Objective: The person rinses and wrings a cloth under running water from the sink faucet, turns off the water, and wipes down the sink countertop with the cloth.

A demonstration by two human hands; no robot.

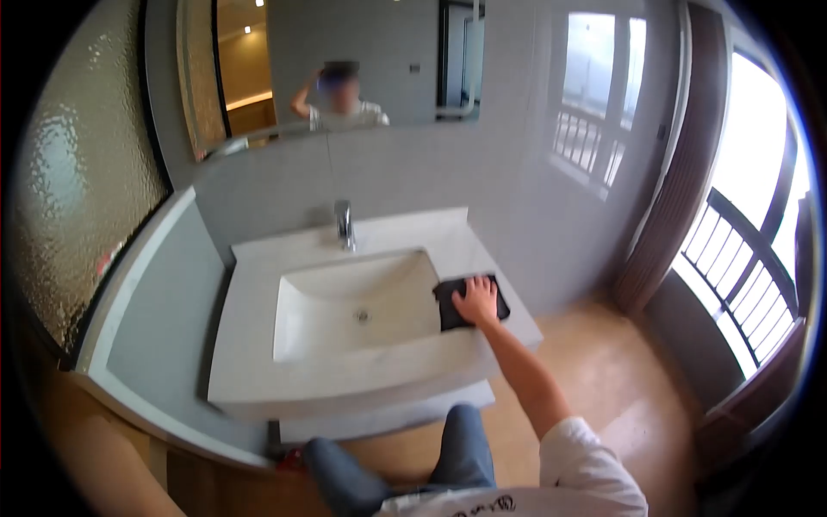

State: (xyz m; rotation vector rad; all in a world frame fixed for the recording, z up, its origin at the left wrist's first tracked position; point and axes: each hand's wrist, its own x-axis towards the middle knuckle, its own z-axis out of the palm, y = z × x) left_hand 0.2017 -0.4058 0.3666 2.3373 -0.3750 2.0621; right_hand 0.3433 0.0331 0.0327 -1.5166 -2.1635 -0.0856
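Note:
My right hand lies flat on a folded black cloth, fingers spread over it and pressing it to the countertop. The cloth sits right of the basin, close to its rim. The white rectangular sink has a round drain at its bottom. A chrome faucet stands behind the sink. My left forearm shows at the lower left corner, but its hand is outside the direct view. In the mirror, a blurred reflection has one arm raised to the head.
A low grey partition borders the counter on the left, beside a textured glass panel. To the right are a brown curtain and a window with a black railing. Wooden flooring lies below.

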